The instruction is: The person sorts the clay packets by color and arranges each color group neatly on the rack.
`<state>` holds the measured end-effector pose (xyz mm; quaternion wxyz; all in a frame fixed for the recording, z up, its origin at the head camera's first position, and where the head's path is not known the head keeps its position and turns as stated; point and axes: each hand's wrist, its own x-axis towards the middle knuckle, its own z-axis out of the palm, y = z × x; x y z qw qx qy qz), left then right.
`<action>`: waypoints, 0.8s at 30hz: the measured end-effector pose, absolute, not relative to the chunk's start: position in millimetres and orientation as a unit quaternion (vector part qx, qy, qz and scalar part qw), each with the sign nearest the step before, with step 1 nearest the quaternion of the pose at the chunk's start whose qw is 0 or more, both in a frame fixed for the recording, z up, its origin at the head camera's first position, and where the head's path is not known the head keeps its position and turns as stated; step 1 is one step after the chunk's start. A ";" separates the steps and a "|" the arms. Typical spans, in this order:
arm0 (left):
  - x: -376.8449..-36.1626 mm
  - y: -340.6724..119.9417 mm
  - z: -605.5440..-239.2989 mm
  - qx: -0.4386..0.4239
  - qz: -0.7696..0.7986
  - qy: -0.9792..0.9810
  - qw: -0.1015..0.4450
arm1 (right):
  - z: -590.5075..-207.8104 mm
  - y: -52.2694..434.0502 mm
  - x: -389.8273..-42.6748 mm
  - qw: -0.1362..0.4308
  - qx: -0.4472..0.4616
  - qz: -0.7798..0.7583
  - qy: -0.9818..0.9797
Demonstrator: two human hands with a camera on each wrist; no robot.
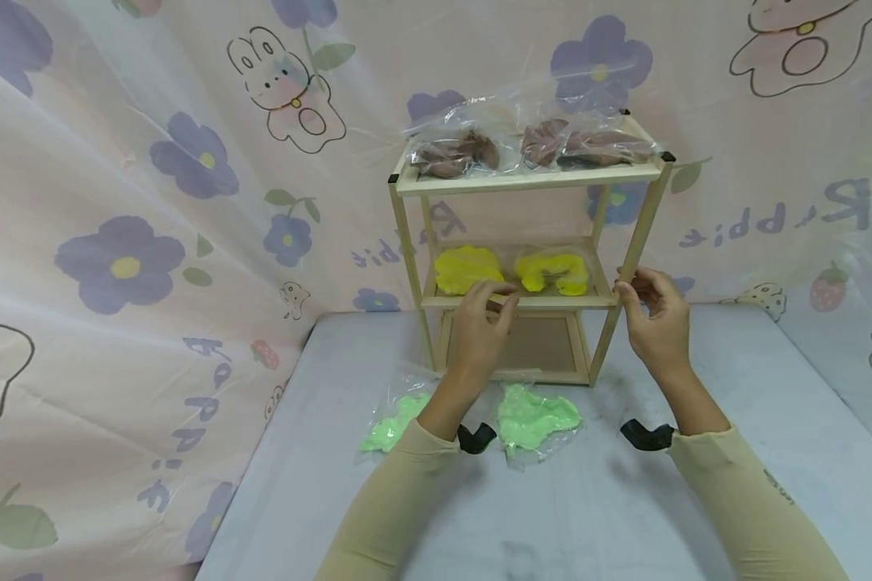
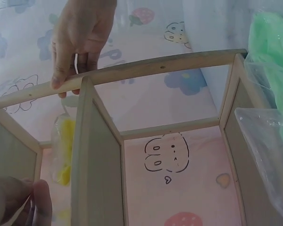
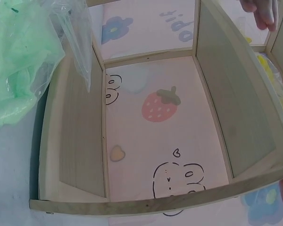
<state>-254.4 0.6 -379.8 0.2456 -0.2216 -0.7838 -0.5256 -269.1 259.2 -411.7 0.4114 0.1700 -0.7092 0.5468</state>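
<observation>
A small wooden shelf rack [image 1: 530, 303] with three levels stands on the table. My right hand [image 1: 657, 319] pinches its right front post [image 1: 647, 226] at the middle shelf, thumb in front and fingers behind, as the left wrist view also shows. In front of the middle shelf, my left hand [image 1: 483, 327] hovers with loosely bent fingers and nothing between them. On that shelf lie two yellow doughy lumps, a left one [image 1: 468, 268] and a right one [image 1: 552, 272] in clear plastic. Clear bags with brown contents [image 1: 461, 153] rest on the top shelf.
Two clear bags of light green doughy stuff, one on the left [image 1: 392, 424] and one on the right [image 1: 534, 420], lie on the white tabletop [image 1: 552, 524] before the rack. A patterned curtain [image 1: 211, 266] hangs behind and beside the table. Black straps jut from both wrists.
</observation>
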 end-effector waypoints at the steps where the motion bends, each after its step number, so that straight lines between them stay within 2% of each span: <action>1: -252.9 -2.5 -380.2 -0.219 -0.521 -0.788 0.245 | -411.3 258.7 -268.5 0.411 0.170 0.546 -0.710; 24: -220.4 -88.7 -401.8 -0.209 -0.471 -0.833 0.201 | -414.5 261.6 -270.7 0.406 0.174 0.555 -0.705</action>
